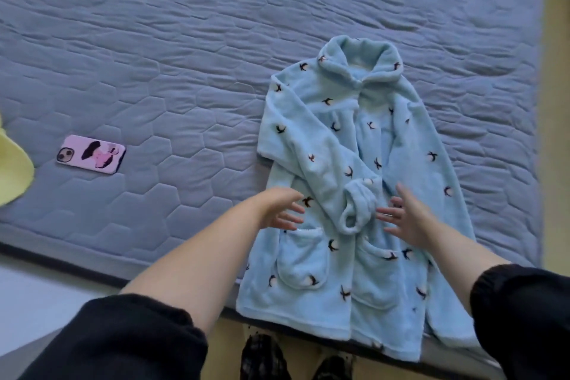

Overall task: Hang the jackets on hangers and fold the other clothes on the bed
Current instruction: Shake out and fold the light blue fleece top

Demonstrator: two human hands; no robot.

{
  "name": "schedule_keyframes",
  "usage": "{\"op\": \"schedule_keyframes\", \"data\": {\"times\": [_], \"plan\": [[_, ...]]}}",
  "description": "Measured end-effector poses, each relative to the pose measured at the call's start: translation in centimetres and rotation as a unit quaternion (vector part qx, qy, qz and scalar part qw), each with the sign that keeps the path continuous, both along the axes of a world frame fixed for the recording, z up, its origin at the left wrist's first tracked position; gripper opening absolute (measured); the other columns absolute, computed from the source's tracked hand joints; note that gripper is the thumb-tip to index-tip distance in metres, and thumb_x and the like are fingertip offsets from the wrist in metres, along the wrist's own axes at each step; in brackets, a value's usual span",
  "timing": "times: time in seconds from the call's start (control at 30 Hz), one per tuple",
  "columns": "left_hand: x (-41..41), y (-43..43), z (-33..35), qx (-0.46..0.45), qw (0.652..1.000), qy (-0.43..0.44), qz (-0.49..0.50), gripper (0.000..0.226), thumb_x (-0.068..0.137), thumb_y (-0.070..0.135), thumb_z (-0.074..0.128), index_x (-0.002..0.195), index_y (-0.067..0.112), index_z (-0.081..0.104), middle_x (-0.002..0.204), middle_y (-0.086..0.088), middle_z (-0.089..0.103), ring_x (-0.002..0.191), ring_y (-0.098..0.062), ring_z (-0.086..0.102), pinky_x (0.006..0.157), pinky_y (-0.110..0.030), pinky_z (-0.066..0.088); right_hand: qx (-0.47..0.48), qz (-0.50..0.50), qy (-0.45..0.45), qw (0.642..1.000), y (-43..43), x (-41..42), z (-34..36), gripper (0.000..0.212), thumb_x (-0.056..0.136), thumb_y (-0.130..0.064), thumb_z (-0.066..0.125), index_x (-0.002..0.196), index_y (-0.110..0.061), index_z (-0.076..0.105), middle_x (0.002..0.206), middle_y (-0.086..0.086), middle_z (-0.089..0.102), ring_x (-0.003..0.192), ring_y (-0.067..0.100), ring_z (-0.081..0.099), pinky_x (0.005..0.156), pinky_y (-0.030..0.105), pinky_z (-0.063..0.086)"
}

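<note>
**Halfway through folding a blue fleece top on the bed**

Seen from a head camera looking down, 2 bare forearms in pushed-up black sleeves reach forward. The left hand [279, 210] and right hand [407, 216] are both wide open, fingers spread and straight, gripping nothing. They are blurred, so it is unclear whether the fingertips touch the cloth.

Under and beyond both hands lies the fleece top [364, 139], pale blue with small dark birds. It is spread front-up on the grey quilted bed [185, 40], collar farthest from the hands and hem nearest the person. 1 sleeve is laid slantwise across the chest, and its cuff [354, 213] rests directly between the 2 hands. That placement suggests the sleeve was tucked inward to narrow the garment, and the hands look set either to smooth it or to start the next fold. The other sleeve runs straight along the side beyond the right hand. 2 patch pockets sit just nearer than the hands.

Well left of the left hand lies a phone [91, 154] in a pink case with a cartoon figure. Farther left is a yellow cloth [12, 170]. No writing or brand can be read anywhere.
</note>
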State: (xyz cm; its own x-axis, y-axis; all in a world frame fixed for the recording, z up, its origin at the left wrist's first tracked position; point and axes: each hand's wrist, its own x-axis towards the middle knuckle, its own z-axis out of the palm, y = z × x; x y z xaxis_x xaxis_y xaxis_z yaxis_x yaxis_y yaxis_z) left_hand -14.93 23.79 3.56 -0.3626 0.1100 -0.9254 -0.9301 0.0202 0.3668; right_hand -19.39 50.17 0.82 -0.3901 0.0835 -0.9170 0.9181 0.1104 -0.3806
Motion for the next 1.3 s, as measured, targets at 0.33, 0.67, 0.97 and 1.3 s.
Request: {"op": "schedule_keyframes", "data": {"times": [0.33, 0.67, 0.97, 1.3], "plan": [[3.9, 5.3, -9.9, -0.074, 0.996, -0.01, 0.052, 0.05, 0.095, 0.014, 0.048, 0.144, 0.02, 0.037, 0.111, -0.003, 0.051, 0.087, -0.016, 0.053, 0.08, -0.033, 0.046, 0.192, -0.027, 0.285, 0.939, -4.7, 2.0, -5.3, 0.087, 0.074, -0.043, 0.076, 0.144, -0.015, 0.032, 0.142, 0.006, 0.038, 0.129, 0.019, 0.041, 0.104, 0.026, 0.033], [5.6, 0.4, -11.1, -0.295, 0.929, 0.063, 0.215, 0.085, 0.089, 0.004, 0.047, 0.152, 0.038, 0.001, 0.13, -0.013, 0.055, 0.089, -0.03, 0.062, 0.072, -0.037, 0.053, 0.022, -0.045, 0.057, 0.997, 0.3, 0.4, -3.9, 0.021, 0.094, -0.002, 0.044, 0.108, -0.005, 0.06, 0.107, 0.013, 0.062, 0.075, 0.024, 0.065, 0.059, 0.03, 0.055], [8.1, -1.8, -10.3, -0.171, 0.985, -0.007, 0.012, 0.033, 0.088, 0.024, 0.065, 0.117, 0.009, 0.059, 0.118, -0.011, 0.064, 0.104, -0.028, 0.062, 0.094, -0.042, 0.05, 0.005, -0.264, 0.002, 0.965, 2.6, 4.7, -5.9, 0.038, 0.093, -0.039, 0.047, 0.111, -0.006, 0.056, 0.086, 0.011, 0.062, 0.076, 0.027, 0.062, 0.069, 0.037, 0.054], [10.7, -4.9, -9.8, -0.521, 0.848, -0.051, -0.088, 0.025, 0.093, 0.012, 0.051, 0.117, 0.005, 0.056, 0.122, -0.02, 0.055, 0.113, -0.038, 0.051, 0.085, -0.041, 0.042, -0.023, -0.232, 0.031, 0.972, -0.3, 4.2, -4.6, 0.03, 0.09, -0.003, 0.048, 0.118, -0.005, 0.055, 0.122, 0.021, 0.06, 0.101, 0.031, 0.059, 0.088, 0.044, 0.049]]}}
